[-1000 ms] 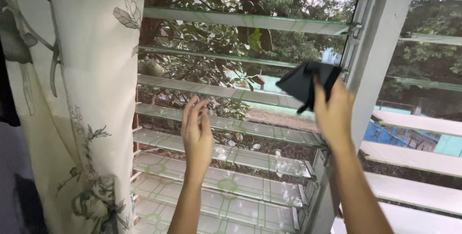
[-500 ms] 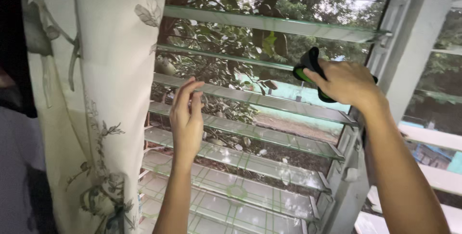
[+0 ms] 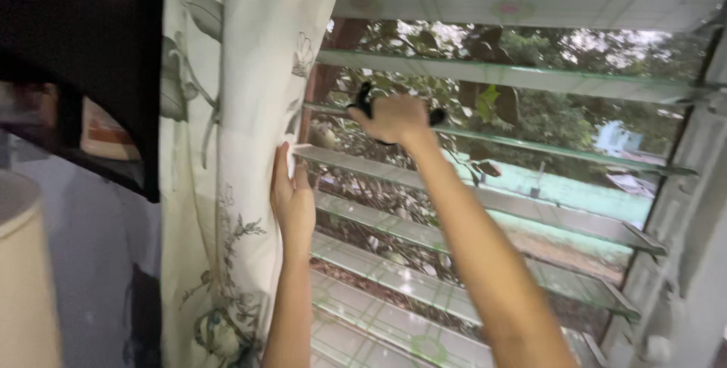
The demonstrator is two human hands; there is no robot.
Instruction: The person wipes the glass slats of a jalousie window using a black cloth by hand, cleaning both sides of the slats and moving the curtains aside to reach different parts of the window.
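Observation:
My right hand [image 3: 392, 120] grips a black cloth [image 3: 365, 103] and presses it on a glass louvre slat [image 3: 545, 152] near the slat's left end. Only small dark bits of the cloth show around the fist. My left hand [image 3: 292, 195] rests flat against the edge of a cream floral curtain [image 3: 227, 148], beside the left ends of the slats, fingers together and holding nothing. Both forearms reach up from the bottom of the head view.
Several tilted glass slats [image 3: 469, 292] fill the window, with trees and a turquoise wall outside. A pale window frame post [image 3: 700, 247] stands at the right. A dark panel [image 3: 83, 50] and a cream lampshade [image 3: 23, 277] lie at the left.
My right hand has slid the cloth leftward along the slat from the right frame to its left end. My left hand moved left and now lies on the curtain edge. The view panned left.

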